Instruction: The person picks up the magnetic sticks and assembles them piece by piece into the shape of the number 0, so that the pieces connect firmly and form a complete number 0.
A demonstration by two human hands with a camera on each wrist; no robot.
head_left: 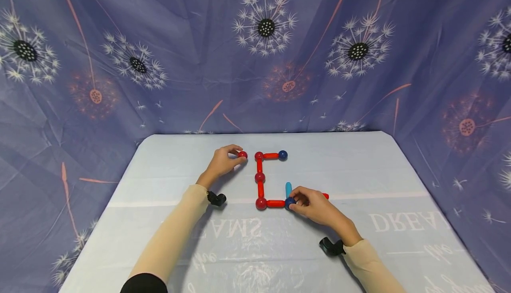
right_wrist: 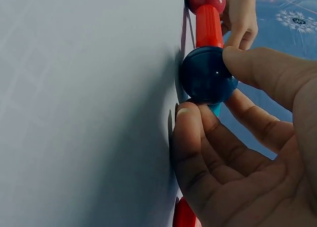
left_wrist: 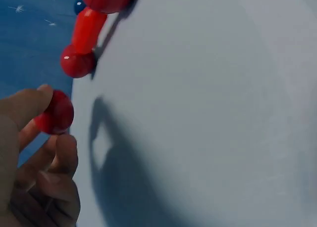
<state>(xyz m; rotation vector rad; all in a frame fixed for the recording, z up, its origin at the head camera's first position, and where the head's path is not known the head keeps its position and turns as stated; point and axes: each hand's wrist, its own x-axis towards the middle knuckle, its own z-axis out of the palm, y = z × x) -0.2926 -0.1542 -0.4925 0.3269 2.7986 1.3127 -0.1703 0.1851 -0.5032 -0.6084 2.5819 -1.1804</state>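
Observation:
My left hand (head_left: 223, 163) pinches a loose red ball (head_left: 242, 154) between thumb and fingers, a little above the table and left of a C-shaped chain. Red balls (head_left: 260, 177) and red rods (head_left: 261, 189) make up that chain. At its far right end sits a dark blue ball (head_left: 282, 155). My right hand (head_left: 315, 205) holds another dark blue ball (right_wrist: 208, 74) at the near right end, where a red rod (head_left: 276, 204) meets it. A light blue rod (head_left: 288, 189) points away from this ball; whether they are joined is hidden.
Partly behind the right hand lies a red piece (head_left: 325, 195), mostly hidden. A white cloth with printed lettering covers the table (head_left: 359, 164). Beyond its far edge hangs a purple curtain (head_left: 191, 62) with dandelion prints. Both wrists wear small black cameras (head_left: 331, 246).

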